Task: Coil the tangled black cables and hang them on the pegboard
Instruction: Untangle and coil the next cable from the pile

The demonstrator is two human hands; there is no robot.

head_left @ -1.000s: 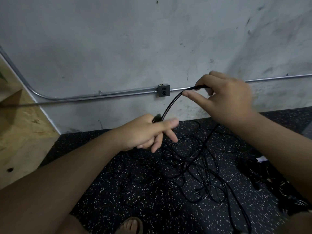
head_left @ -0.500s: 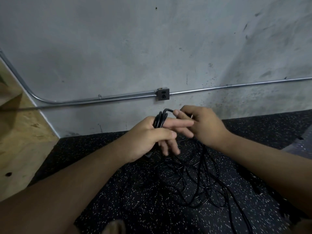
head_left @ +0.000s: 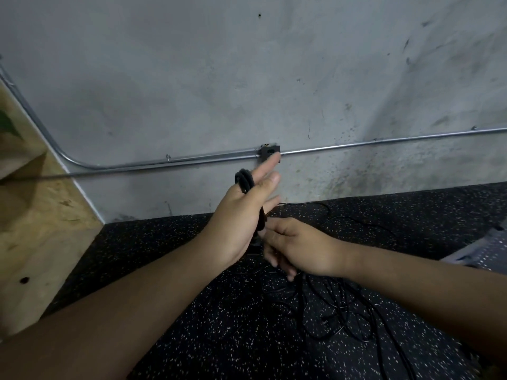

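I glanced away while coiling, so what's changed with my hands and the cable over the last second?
The right hand swung down from near the conduit and now grips the cable just below the left hand. The left hand rose, fingers straightened, with more black loops wrapped around it. The tangle on the floor stays put.
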